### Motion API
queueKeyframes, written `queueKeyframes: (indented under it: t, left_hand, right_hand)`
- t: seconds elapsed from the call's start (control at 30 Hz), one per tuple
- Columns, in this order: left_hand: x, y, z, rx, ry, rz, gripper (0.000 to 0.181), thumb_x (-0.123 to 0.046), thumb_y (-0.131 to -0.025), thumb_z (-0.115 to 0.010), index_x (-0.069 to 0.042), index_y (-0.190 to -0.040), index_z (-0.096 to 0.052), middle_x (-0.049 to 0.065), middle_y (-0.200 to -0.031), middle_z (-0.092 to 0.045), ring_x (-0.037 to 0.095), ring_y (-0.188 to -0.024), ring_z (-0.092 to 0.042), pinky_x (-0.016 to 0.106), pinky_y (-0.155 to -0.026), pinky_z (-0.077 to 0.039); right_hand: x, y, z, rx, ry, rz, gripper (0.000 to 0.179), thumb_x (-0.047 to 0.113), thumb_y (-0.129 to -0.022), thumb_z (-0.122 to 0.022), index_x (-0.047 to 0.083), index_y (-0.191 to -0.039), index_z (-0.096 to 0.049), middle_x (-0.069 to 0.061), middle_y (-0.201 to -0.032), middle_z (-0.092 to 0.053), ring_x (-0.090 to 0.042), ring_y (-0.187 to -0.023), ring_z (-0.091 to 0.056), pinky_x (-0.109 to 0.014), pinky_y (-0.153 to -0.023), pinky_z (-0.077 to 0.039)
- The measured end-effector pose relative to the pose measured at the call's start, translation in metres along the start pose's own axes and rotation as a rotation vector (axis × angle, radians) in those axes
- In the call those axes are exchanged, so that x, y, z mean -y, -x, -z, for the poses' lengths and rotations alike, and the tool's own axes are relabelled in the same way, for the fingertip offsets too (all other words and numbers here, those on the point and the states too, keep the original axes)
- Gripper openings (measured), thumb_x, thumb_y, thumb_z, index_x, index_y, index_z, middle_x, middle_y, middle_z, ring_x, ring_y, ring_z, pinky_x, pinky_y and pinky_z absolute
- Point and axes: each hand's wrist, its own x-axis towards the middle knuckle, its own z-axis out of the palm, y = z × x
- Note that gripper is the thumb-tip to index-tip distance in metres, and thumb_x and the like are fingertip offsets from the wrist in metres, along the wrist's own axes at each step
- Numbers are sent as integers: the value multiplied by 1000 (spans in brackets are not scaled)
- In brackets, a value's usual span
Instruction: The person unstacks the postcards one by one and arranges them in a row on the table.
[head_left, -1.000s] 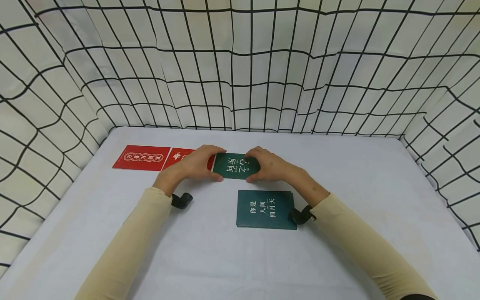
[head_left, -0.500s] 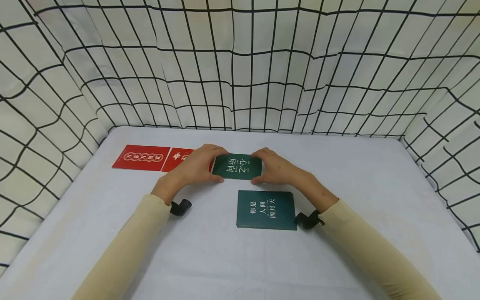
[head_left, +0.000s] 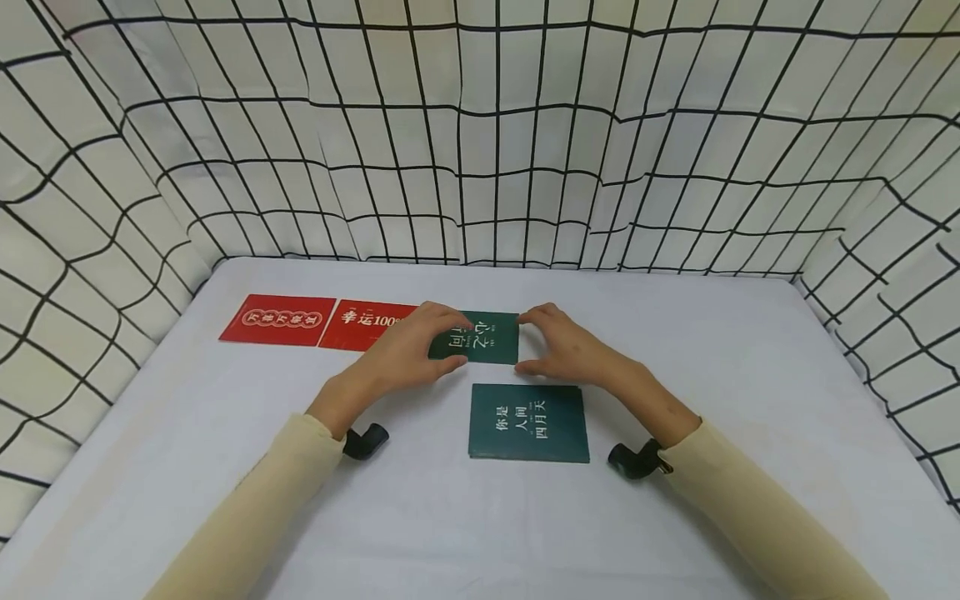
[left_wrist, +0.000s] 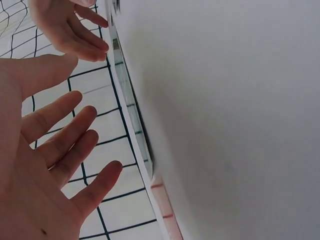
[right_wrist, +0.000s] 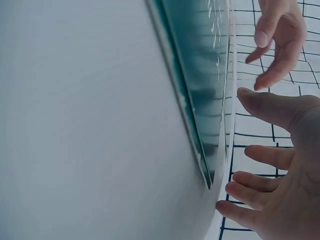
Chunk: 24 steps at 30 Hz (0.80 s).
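A green card (head_left: 495, 337) with white characters lies flat toward the back of the white table. My left hand (head_left: 412, 346) hovers over its left part, hiding some of the lettering. In the left wrist view the fingers (left_wrist: 60, 130) are spread, with nothing between them. Just beyond the card's right edge is my right hand (head_left: 573, 346), thumb and fingers apart and holding nothing. Two red cards, one with a ring pattern (head_left: 277, 320) and one with white lettering (head_left: 363, 325), lie in a row left of the green one. My left hand overlaps the second.
A small stack of dark teal cards (head_left: 528, 422) lies nearer to me, below the green card; its layered edge shows large in the right wrist view. Black netting (head_left: 532, 133) over white cloth encloses the table's back and sides. Black wrist cameras (head_left: 366, 442) sit under both wrists.
Both hands have let go of the green card's ends. My right hand has drawn off to the right, and my left has shifted slightly right over the card, uncovering more red card.
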Motion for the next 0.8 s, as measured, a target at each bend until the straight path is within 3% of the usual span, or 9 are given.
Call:
queueKeyframes:
  t: [0.27, 0.8]
  left_hand:
    - [-9, 9, -9, -2, 0, -38, 48, -30, -92, -79, -21, -138, -66, 4, -144, -61, 24, -137, -54, 47, -110, -55]
    - [-19, 14, -14, 66, 2, -37, 50, -34, -92, -79, -23, -139, -66, 0, -142, -64, 22, -138, -54, 44, -112, -53]
  right_hand:
    - [-5, 11, 0, -3, 3, -10, 76, 35, -90, -82, 7, -152, -49, -18, -157, -45, -36, -146, -47, -54, -121, -43]
    - [-11, 32, 2, -13, -37, 25, 64, 30, -90, -82, 8, -145, -57, -15, -149, -54, -33, -142, -51, -53, -121, -43]
